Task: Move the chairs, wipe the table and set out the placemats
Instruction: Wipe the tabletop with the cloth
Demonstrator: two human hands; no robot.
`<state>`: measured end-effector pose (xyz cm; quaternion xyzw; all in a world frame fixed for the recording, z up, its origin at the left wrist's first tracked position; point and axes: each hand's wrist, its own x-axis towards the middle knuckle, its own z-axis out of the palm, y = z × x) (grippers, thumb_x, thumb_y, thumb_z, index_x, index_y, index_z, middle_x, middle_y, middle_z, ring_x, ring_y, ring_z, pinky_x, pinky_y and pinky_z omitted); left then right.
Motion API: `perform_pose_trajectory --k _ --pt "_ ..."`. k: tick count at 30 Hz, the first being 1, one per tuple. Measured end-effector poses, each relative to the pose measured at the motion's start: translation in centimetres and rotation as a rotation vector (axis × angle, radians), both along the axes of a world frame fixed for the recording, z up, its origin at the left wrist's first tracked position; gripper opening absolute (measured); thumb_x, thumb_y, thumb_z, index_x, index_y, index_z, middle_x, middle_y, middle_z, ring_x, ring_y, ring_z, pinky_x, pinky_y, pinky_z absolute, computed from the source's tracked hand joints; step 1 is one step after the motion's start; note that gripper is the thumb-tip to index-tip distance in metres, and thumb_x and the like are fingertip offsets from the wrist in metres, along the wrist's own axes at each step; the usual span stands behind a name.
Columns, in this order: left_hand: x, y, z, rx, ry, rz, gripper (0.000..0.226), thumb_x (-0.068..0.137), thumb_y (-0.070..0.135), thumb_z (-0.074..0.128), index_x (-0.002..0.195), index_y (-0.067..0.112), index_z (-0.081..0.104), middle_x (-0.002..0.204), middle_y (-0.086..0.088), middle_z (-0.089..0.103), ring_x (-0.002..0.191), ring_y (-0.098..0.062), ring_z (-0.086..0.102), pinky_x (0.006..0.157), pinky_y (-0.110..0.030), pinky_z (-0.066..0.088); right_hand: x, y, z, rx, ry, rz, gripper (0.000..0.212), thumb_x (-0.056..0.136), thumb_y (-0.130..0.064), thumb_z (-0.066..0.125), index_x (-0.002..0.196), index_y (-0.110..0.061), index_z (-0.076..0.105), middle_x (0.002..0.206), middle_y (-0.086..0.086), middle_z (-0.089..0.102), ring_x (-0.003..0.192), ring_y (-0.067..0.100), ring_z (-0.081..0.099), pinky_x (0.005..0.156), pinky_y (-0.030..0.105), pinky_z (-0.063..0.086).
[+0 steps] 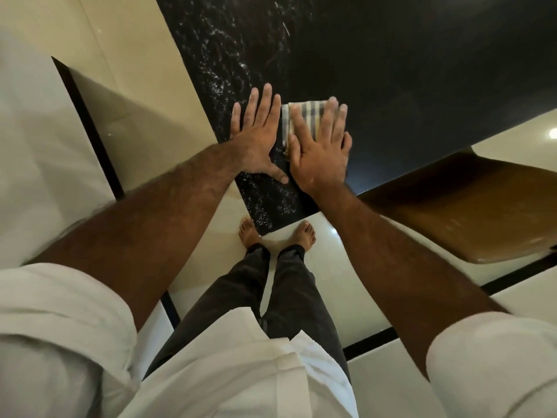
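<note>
A glossy black marble table with white veining fills the upper centre and upper right of the frame, its near corner pointing down toward the middle. Around it lies a pale cream tiled floor crossed by dark strips, seen at the left and lower right. A brown curved-seat chair sits at the right edge of the frame, just beside the table's right-hand side, its top partly under the table edge. At the frame's centre, the left hand lies flat on the tabletop near the table's left edge, fingers spread and palm down, holding nothing. Just to its right, the right hand presses flat, fingers extended, on a small folded cloth with grey, white and yellow stripes, which lies on the table surface beneath the fingers. Two bare feet stand on the floor below the table corner.
</note>
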<state>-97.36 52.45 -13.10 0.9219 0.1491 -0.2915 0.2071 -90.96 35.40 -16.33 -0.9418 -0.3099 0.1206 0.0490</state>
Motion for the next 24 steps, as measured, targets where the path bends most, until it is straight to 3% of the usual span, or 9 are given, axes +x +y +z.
perform_pose_trajectory --k 7,10,12,14,17,21,24 --pt "-0.6 0.2 0.2 -0.014 -0.015 -0.001 0.185 0.05 0.082 0.093 0.165 0.013 -0.034 0.171 -0.011 -0.045 0.159 -0.033 -0.039 0.13 -0.059 -0.021 -4.6 -4.6 1.2 -0.013 0.127 0.075 0.063 0.115 -0.061 0.025 0.173 -0.05 0.003 0.183 0.013 -0.017 0.168 0.042 -0.014 0.129 0.07 0.021" --pt "-1.6 -0.9 0.6 -0.018 -0.061 -0.015 0.18 0.053 0.099 0.077 0.165 0.012 -0.033 0.171 -0.014 -0.044 0.16 -0.036 -0.036 0.129 -0.062 -0.019 -2.8 -5.6 2.3 0.068 0.213 0.064 0.062 0.116 -0.058 0.026 0.173 -0.05 0.005 0.184 0.005 -0.014 0.168 0.038 -0.018 0.129 0.072 0.015" --pt "-2.4 -3.2 0.4 0.02 -0.18 -0.025 0.16 0.07 0.104 0.058 0.169 0.009 -0.025 0.174 -0.015 -0.038 0.163 -0.037 -0.031 0.131 -0.064 -0.016 -0.3 -6.2 2.8 0.112 0.175 -0.009 0.061 0.116 -0.055 0.027 0.174 -0.048 0.008 0.185 0.004 -0.008 0.169 0.037 -0.014 0.127 0.072 0.015" --pt "-2.4 -6.3 -0.2 0.095 -0.311 -0.012 0.123 0.096 0.088 0.042 0.173 0.009 -0.011 0.179 -0.015 -0.027 0.166 -0.037 -0.023 0.133 -0.064 -0.008 2.3 -6.6 2.5 0.104 0.14 -0.069 0.06 0.117 -0.053 0.025 0.174 -0.044 0.01 0.185 0.005 -0.004 0.17 0.036 -0.01 0.127 0.071 0.018" --pt "-1.3 -10.1 -1.5 0.191 -0.413 0.012 0.087 0.111 0.063 0.032 0.175 0.013 0.001 0.183 -0.013 -0.013 0.169 -0.037 -0.011 0.135 -0.062 0.002 4.7 -6.7 1.2 0.033 0.095 -0.045 0.061 0.116 -0.055 0.02 0.175 -0.039 0.014 0.185 0.006 -0.002 0.17 0.036 -0.007 0.13 0.067 0.02" --pt "-1.3 -12.2 -2.3 0.215 -0.447 0.077 0.074 0.115 0.055 0.022 0.176 0.017 0.006 0.184 -0.012 -0.005 0.17 -0.036 -0.003 0.135 -0.059 0.008 5.1 -6.6 -0.2 0.027 -0.045 -0.013 0.059 0.118 -0.052 0.018 0.175 -0.036 0.021 0.185 0.006 0.006 0.171 0.034 0.001 0.131 0.058 0.022" --pt "-3.9 -13.4 -2.2 0.196 -0.447 0.063 0.073 0.116 0.055 0.02 0.176 0.017 0.005 0.184 -0.012 -0.006 0.17 -0.036 -0.003 0.134 -0.059 0.008 4.8 -6.9 -0.1 0.184 -0.001 -0.078 0.061 0.117 -0.051 0.017 0.174 -0.033 0.027 0.184 0.001 0.015 0.171 0.027 0.005 0.132 0.053 0.018"
